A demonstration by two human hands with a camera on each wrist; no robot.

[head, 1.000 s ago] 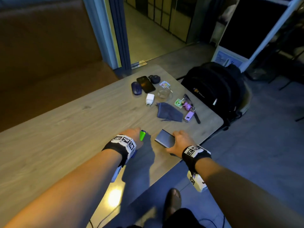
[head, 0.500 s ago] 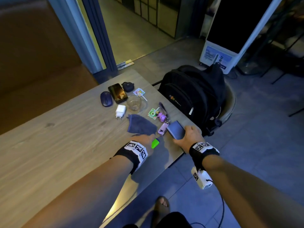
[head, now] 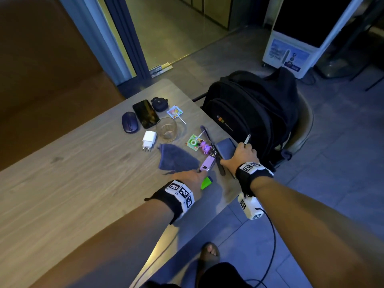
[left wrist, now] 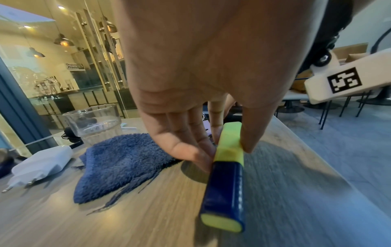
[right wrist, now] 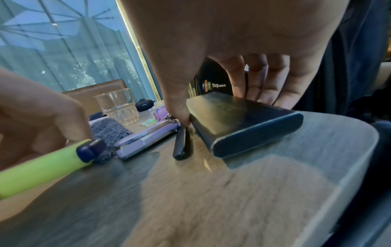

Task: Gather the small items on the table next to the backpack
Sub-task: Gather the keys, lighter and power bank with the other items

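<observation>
Left hand (head: pixel 192 178) pinches green, blue-capped highlighter (left wrist: pixel 227 173); right hand (head: pixel 241 155) grips dark slab power bank (right wrist: pixel 243 123) on grey wooden table (head: pixel 83 173) beside black backpack (head: pixel 255 113).

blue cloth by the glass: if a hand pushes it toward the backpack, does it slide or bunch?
The blue cloth looks like soft terry with loose frayed threads, so it probably bunches or folds rather than sliding whole. It lies limp and flat on the table, likely light and floppy when lifted. It shouldn't roll.

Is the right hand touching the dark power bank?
Touching: the right wrist view shows the right hand with thumb and fingers gripping opposite sides of the power bank.
</observation>
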